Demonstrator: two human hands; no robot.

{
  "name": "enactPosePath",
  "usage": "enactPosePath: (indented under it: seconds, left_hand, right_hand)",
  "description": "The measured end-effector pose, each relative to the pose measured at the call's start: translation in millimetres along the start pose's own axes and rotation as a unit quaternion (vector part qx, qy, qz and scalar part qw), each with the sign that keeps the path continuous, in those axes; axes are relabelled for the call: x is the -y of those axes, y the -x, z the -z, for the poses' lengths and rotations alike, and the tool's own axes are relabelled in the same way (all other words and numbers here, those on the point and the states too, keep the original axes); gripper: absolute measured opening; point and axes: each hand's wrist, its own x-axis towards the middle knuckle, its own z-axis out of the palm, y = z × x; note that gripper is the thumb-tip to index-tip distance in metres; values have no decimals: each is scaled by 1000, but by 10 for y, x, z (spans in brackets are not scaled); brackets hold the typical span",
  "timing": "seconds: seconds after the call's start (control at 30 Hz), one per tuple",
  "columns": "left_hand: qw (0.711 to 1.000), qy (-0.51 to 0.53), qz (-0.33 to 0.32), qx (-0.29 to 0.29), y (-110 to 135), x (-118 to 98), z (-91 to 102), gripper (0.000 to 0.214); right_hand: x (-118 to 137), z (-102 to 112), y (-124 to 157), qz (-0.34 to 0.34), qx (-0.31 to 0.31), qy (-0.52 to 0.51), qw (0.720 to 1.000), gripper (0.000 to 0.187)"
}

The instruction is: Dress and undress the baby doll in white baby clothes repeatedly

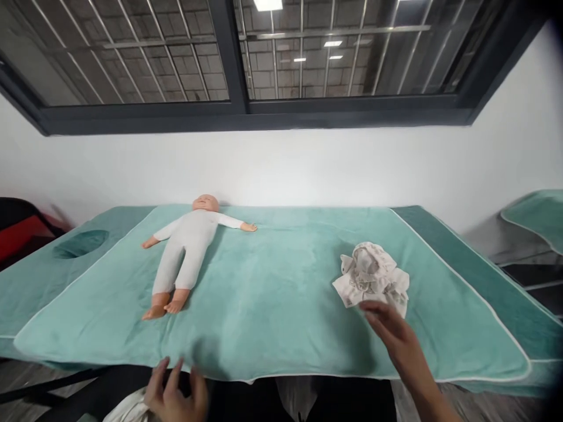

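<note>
A baby doll (189, 246) in a white bodysuit lies on its back on the left half of a teal towel (281, 293) spread over a padded table. A crumpled white patterned cloth (372, 274) rests on the right half. My right hand (389, 328) reaches over the towel, fingers stretched out, its tips at the near edge of the cloth. My left hand (176, 392) is low at the table's near edge, fingers spread, touching nothing that I can make out. A white piece of fabric (127, 407) shows just beside it.
The table (505, 281) stands against a white wall under a dark-framed window. A face hole (81, 243) sits in the table's left end. A second teal-covered table (536, 214) is at the far right. Something red (17, 234) lies at the far left.
</note>
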Motion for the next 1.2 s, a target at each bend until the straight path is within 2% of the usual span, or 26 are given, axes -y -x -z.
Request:
enactPosePath:
  seconds: [0.03, 0.07, 0.1, 0.17, 0.27, 0.37, 0.43, 0.5, 0.6, 0.73, 0.83, 0.87, 0.93, 0.97, 1.03, 1.07, 1.13, 1.2]
  left_hand:
    - [999, 16, -24, -16, -91, -201, -98, 34]
    - [998, 43, -44, -7, -189, -404, -202, 28]
    - [992, 90, -79, 42, -294, -608, -314, 23]
    - [953, 202, -110, 196, -524, -1005, -573, 24]
    - [865, 329, -34, 377, -856, -1547, -1046, 28]
    - [768, 430, 49, 471, -1040, -1959, -1531, 32]
    - [705, 473, 101, 518, -1061, -2115, -1789, 35]
    - [671, 491, 134, 540, -1040, -2167, -1958, 38]
    - [646, 518, 159, 538, -1034, -2119, -2040, 40]
    - [590, 575, 214, 525, -1130, -2048, -1962, 44]
    - [514, 612, 226, 557, -1163, -2030, -1884, 52]
    - [485, 625, 225, 569, -1155, -2022, -1867, 55]
    - [451, 645, 234, 571, -1125, -1994, -1857, 59]
    - [449, 655, 246, 556, -1111, -1976, -1864, 59]
    - [455, 676, 281, 506, -1100, -1939, -1897, 60]
    - [454, 685, 300, 484, -1104, -1922, -1918, 62]
    - [440, 700, 328, 458, -1120, -1898, -1959, 68]
    - [421, 704, 338, 462, -1122, -1887, -1983, 72]
  right_hand:
    - [38, 48, -122, 44, -53, 72, 995, 29]
    - [67, 96, -252, 95, -97, 146, 980, 32]
    - [84, 145, -382, 137, -127, 216, 958, 34]
    - [65, 235, -620, 175, -157, 325, 916, 40]
    - [-118, 304, -822, 148, -182, 393, 889, 51]
    - [-415, 229, -773, 131, -203, 400, 884, 55]
    - [-593, 125, -649, 142, -225, 405, 875, 54]
    - [-699, 39, -532, 153, -245, 406, 867, 52]
    - [-671, 14, -505, 136, -257, 407, 866, 52]
    - [-305, -29, -723, 92, -227, 461, 853, 35]
    - [100, -390, -823, 166, -200, 437, 861, 29]
    - [226, -575, -817, 202, -165, 412, 873, 29]
    - [424, -955, -766, 266, -23, 362, 893, 36]
    - [484, -1112, -735, 279, 40, 342, 896, 41]
    - [510, -1297, -693, 282, 100, 303, 905, 48]
    - [478, -1315, -688, 273, 93, 284, 914, 50]
    - [353, -1238, -702, 231, 34, 247, 940, 56]
    - [211, -1098, -720, 160, -16, 205, 965, 72]
